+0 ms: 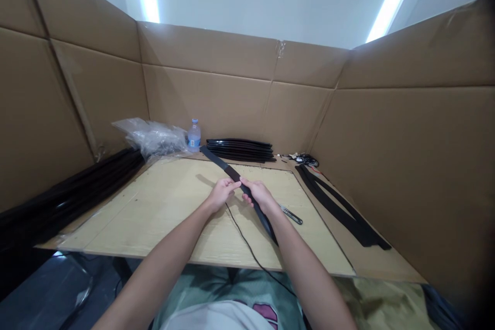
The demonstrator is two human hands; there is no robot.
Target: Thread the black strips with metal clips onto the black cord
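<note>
A long, flat black strip (214,158) slants across the middle of the table, with a dark brownish band along part of it. My right hand (258,195) is closed around the strip just below that band, its thumb on top. Beside it, my left hand (223,192) pinches at the strip's near-left edge, fingertips close to the right thumb. Whether a small piece is between those fingertips I cannot make out. A thin black cord (247,245) runs from under my left hand over the table's front edge. Right of my right wrist lies a utility knife (293,215).
Cardboard walls (209,93) enclose the wooden board (162,201). Along the back are a clear plastic bag (158,136), a water bottle (194,136), stacked black strips (240,149) and tangled cords (305,159). More black strips lie right (336,203) and a dark bundle left (77,185).
</note>
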